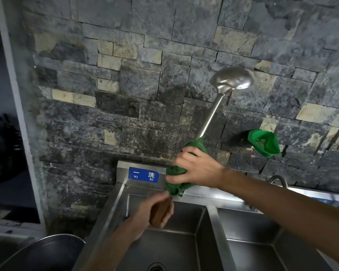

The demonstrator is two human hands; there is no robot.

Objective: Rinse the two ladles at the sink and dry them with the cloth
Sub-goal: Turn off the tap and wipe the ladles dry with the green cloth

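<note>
A steel ladle (213,114) with a brown wooden grip stands tilted above the sink, its bowl up against the stone wall. My left hand (155,212) grips the wooden end low down. My right hand (194,169) holds a green cloth (176,171) wrapped round the metal shaft, above the left hand. A second ladle is not in view.
A steel double sink (211,216) lies below, with a blue label on its back rim (143,175) and a drain at the bottom. A green strainer (264,142) hangs on the wall at right. A tap (278,179) shows at right. A metal bowl (41,253) sits at bottom left.
</note>
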